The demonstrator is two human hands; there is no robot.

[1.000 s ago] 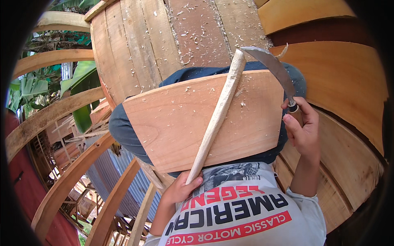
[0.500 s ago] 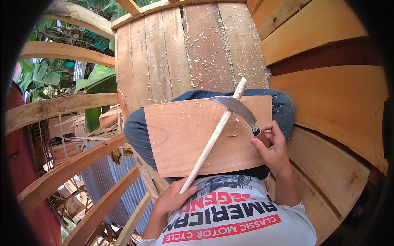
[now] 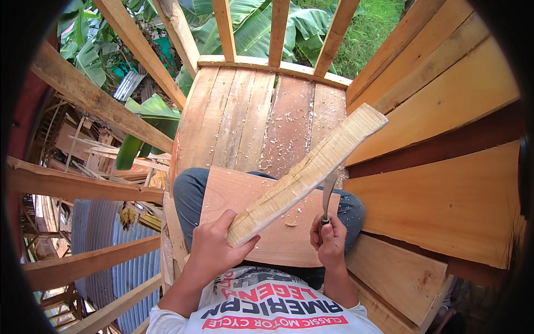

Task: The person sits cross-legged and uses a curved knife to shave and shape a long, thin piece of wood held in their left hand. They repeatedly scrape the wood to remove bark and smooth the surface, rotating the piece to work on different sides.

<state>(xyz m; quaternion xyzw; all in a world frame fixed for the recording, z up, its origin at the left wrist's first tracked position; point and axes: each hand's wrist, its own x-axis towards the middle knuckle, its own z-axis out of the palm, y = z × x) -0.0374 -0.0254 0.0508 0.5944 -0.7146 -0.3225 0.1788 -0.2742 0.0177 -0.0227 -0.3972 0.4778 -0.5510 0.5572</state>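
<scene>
Across the lap, seen from the head camera, a flat pale-brown wooden board (image 3: pixel 261 222) rests on the person's blue-jeaned thighs (image 3: pixel 189 195), and above it slants a long pale wooden stick with a rough, freshly shaved face (image 3: pixel 308 172), running from lower left up to upper right. The left hand (image 3: pixel 214 247) grips the stick's lower end: the fingers are curled closed around it, the thumb lying along its underside, so the wood juts out past the knuckles toward the plank wall. The right hand (image 3: pixel 331 242) is closed in a fist around the handle of a curved metal blade (image 3: pixel 328 189), which rises from the fingers and touches the stick's lower edge near its middle. Pale shavings (image 3: pixel 289 222) lie scattered on the board and on the worn plank floor (image 3: pixel 250 122) beyond the knees.
</scene>
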